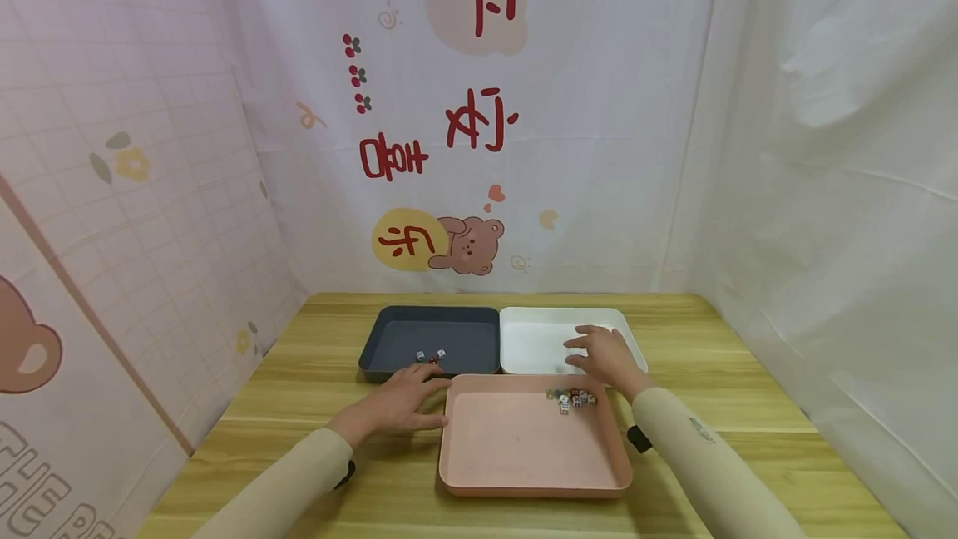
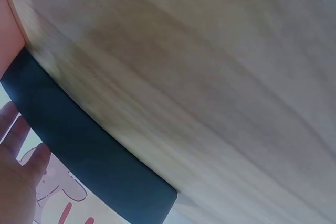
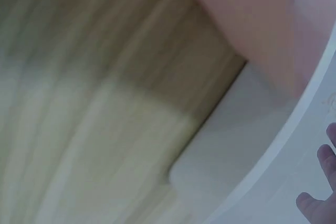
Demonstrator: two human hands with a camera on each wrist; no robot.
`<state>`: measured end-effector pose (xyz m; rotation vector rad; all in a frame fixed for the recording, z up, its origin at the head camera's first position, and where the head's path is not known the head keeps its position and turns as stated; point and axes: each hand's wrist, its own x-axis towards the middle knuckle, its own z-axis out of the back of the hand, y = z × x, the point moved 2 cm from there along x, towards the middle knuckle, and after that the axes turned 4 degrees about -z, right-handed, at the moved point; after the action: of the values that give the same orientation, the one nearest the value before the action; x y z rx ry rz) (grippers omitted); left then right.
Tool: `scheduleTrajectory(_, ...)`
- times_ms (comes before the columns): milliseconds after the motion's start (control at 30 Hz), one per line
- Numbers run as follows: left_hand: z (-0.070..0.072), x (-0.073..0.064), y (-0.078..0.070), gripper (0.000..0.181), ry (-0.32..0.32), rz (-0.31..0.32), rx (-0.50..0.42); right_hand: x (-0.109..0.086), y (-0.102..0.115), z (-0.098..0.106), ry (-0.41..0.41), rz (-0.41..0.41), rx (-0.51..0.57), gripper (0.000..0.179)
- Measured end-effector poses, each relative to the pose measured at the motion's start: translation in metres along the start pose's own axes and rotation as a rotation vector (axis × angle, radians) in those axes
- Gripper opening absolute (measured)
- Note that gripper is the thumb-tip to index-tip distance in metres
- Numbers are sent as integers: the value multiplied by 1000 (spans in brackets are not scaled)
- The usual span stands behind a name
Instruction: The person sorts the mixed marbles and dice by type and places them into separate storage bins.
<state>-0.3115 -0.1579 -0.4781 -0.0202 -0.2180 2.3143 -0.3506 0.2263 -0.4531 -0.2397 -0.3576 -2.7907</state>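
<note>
My left hand (image 1: 400, 402) reaches over the front rim of the dark grey tray (image 1: 397, 327), fingers spread and empty. Its thumb is right at the left rim of the pink tray (image 1: 516, 452). Just past the fingertips, two pale dice (image 1: 441, 353) and a red die (image 1: 432, 361) lie in the dark tray. My right hand (image 1: 608, 356) hovers over the right part of the white tray (image 1: 533, 335), fingers apart and slightly bent, with nothing held. In the right wrist view the fingers (image 3: 328, 163) show beyond the white tray's wall (image 3: 231, 129).
Several small dice (image 1: 578, 398) are clustered in the back right corner of the pink tray. The dark and white trays stand side by side behind it on a wooden table (image 1: 359, 481). Printed cloth (image 1: 599, 148) hangs around the back and sides.
</note>
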Motion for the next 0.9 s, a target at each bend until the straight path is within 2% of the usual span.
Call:
scheduleTrajectory(100,1,1,-1,65,-5,-4,-7,-6,-10,-2,-19,16,23,31)
scheduleTrajectory(300,3,2,-3,62,-10,-7,-5,-19,-26,0,-80,99,86,27)
scheduleTrajectory(467,5,3,-5,59,-21,-11,7,-30,-36,2,-64,150,110,26)
scheduleTrajectory(567,9,5,-7,56,-50,-35,15,-36,-40,2,-44,169,108,27)
scheduleTrajectory(700,16,15,-12,53,-86,-74,16,-43,-45,-1,-38,185,127,26)
scheduleTrajectory(900,29,36,-28,56,-56,-71,35,-49,-53,-8,-41,200,115,28)
